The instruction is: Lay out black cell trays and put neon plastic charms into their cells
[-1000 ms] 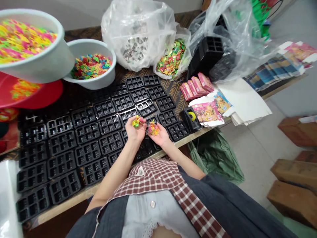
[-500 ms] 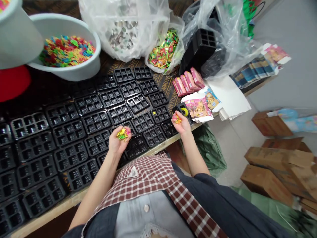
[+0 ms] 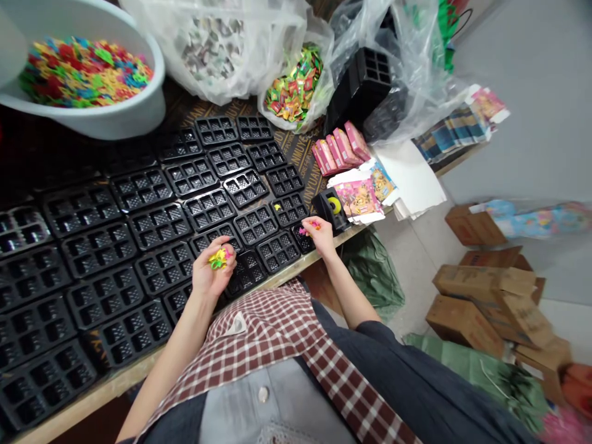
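Observation:
My left hand [image 3: 210,271] is cupped palm up near the table's front edge, closed around a clump of small yellow, green and pink plastic pieces [image 3: 218,258]. My right hand [image 3: 316,233] reaches right over the black compartment trays [image 3: 259,223], fingers pinched on a few pink and orange pieces [image 3: 309,227] just above a tray at the right end [image 3: 303,237]. One yellow piece [image 3: 277,207] lies in a compartment of a tray nearby.
Several black trays cover the table [image 3: 139,246]. A white basin of coloured pieces [image 3: 78,68] stands at the back left, clear bags [image 3: 217,43] and a bag of wrapped items [image 3: 291,86] behind. Pink boxes [image 3: 337,148], a tape dispenser [image 3: 330,206] and cardboard boxes [image 3: 485,296] lie right.
My hands have parted: the right hand moved right to the end trays with its pieces, the left drew back toward me. A yellow piece now lies in a tray. The view swung right.

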Action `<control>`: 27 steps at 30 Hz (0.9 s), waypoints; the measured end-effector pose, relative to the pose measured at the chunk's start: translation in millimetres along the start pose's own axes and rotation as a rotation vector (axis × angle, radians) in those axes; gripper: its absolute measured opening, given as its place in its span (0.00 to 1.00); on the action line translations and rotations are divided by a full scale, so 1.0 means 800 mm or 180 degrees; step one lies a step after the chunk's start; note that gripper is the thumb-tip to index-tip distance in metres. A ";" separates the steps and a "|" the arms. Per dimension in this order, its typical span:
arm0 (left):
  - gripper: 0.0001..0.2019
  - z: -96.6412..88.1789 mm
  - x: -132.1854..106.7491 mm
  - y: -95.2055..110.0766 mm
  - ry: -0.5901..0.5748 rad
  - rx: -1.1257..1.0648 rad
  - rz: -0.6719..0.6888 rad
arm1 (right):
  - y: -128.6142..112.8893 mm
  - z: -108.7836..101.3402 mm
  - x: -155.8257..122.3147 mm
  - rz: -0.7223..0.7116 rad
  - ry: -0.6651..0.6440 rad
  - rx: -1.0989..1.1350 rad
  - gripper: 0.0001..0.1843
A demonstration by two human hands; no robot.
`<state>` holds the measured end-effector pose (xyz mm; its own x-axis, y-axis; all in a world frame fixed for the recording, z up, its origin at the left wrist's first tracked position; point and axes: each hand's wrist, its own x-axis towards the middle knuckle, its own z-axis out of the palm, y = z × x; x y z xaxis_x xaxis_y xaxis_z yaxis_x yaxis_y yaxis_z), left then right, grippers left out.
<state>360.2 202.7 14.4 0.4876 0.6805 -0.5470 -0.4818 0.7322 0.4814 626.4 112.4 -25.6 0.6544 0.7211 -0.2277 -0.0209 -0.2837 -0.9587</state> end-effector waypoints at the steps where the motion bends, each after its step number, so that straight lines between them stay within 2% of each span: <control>1: 0.10 -0.001 0.000 0.000 -0.0013 -0.0004 0.0000 | 0.000 0.001 -0.001 -0.0043 -0.0027 -0.0186 0.16; 4: 0.09 -0.002 -0.001 -0.002 -0.0031 -0.0013 0.0007 | -0.004 0.002 -0.005 -0.0121 -0.0010 -0.0518 0.15; 7: 0.08 0.000 -0.003 -0.002 0.0007 -0.0059 0.0005 | -0.010 0.008 -0.013 -0.0082 -0.0168 -0.0470 0.15; 10: 0.06 0.002 -0.004 0.000 0.0051 -0.0103 -0.0012 | -0.015 0.029 -0.029 -0.0015 -0.0732 -0.0496 0.13; 14: 0.05 0.002 -0.006 0.002 0.0094 -0.0101 -0.0007 | -0.021 0.065 -0.052 -0.0408 -0.1526 -0.1125 0.05; 16: 0.05 0.000 -0.008 0.004 0.0113 -0.0132 0.0020 | -0.023 0.074 -0.059 -0.0490 -0.1739 -0.1331 0.06; 22: 0.05 -0.010 -0.014 0.007 0.0151 -0.0247 0.0046 | -0.036 0.078 -0.056 -0.0463 -0.1777 -0.1695 0.19; 24: 0.05 -0.012 -0.015 0.007 0.0166 -0.0271 0.0055 | -0.044 0.090 -0.044 -0.0660 -0.1718 -0.1740 0.15; 27: 0.05 -0.013 -0.016 0.010 0.0198 -0.0315 0.0107 | -0.058 0.127 -0.018 -0.1060 -0.1746 -0.1874 0.08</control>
<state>342.9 199.4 18.2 0.4252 0.6993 -0.5745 -0.5682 0.7004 0.4320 541.4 179.0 4.6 0.0971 0.9845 -0.1463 0.6002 -0.1752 -0.7804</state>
